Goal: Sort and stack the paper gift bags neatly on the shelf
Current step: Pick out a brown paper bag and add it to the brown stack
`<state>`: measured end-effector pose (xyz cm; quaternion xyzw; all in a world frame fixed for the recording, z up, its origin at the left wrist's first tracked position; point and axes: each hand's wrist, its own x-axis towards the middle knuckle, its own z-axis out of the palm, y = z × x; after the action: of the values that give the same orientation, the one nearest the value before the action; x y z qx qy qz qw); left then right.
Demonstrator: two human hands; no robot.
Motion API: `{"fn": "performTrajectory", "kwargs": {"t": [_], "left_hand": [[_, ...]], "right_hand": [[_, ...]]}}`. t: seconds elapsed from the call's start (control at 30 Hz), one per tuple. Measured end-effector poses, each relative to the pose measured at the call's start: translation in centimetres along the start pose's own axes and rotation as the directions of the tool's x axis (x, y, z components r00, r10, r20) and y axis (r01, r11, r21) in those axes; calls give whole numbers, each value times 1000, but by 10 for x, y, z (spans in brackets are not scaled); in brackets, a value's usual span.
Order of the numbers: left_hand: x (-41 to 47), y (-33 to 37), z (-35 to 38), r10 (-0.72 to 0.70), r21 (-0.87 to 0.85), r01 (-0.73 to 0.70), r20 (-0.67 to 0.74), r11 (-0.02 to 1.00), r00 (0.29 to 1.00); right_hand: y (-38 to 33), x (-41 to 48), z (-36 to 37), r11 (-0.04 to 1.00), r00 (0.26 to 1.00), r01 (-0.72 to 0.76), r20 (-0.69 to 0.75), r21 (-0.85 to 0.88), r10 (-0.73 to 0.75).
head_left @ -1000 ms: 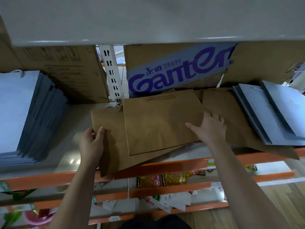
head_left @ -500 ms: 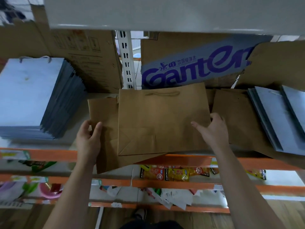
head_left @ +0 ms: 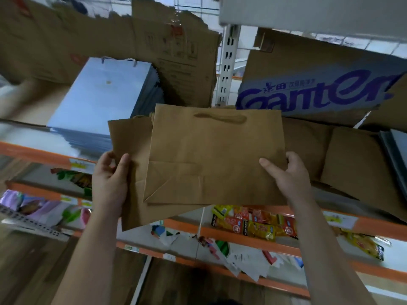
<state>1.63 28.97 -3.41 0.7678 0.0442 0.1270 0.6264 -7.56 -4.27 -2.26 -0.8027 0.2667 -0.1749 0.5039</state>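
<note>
Shelf (head_left: 33, 154): blue bag stack (head_left: 103, 100) squared at left. Left hand (head_left: 110, 183) fingers pinch lower brown bag (head_left: 132, 137), right hand (head_left: 288, 175) clamps top brown bag (head_left: 215, 155); loose brown bags (head_left: 348, 159) at right not yet stacked.

You can read one brand only: "Ganten", big purple letters on a pale band across the box (head_left: 308, 62) at the back, just behind the bags (head_left: 215, 161) you hold. The last letter is partly cut off at the right. Small Chinese chars sit above the first letters, too blurred to read. The cardboard sheet (head_left: 176, 51) top centre has printed handling symbols & text lines, illegible. Tags (head_left: 80, 165) on the orange shelf rails (head_left: 33, 153): print too small. Snack packs (head_left: 253, 223) lower down show lettering, can't make it out.
</note>
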Motion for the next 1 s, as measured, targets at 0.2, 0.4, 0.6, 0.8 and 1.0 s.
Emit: {"fn": "performTrajectory", "kwargs": {"t": [0.2, 0.4, 0.6, 0.8, 1.0], "left_hand": [[32, -13, -108, 32, -59, -34, -39, 998, 999], [79, -30, -222, 113, -102, -120, -67, 988, 991], [128, -44, -283, 105, -156, -110, -38, 982, 994], [174, -60, -297, 30, -226, -32, -14, 974, 999], [237, -62, -309, 47, -220, -61, -69, 974, 997]], "right_hand": [[-46, -43, 90, 990, 995, -43, 95, 132, 31], [-97, -96, 195, 975, 995, -42, 95, 220, 21], [-133, -117, 265, 991, 999, -13, 40, 134, 7], [-161, -107, 296, 993, 993, 108, -56, 44, -106], [-207, -80, 343, 979, 970, 202, -144, 25, -196]]}}
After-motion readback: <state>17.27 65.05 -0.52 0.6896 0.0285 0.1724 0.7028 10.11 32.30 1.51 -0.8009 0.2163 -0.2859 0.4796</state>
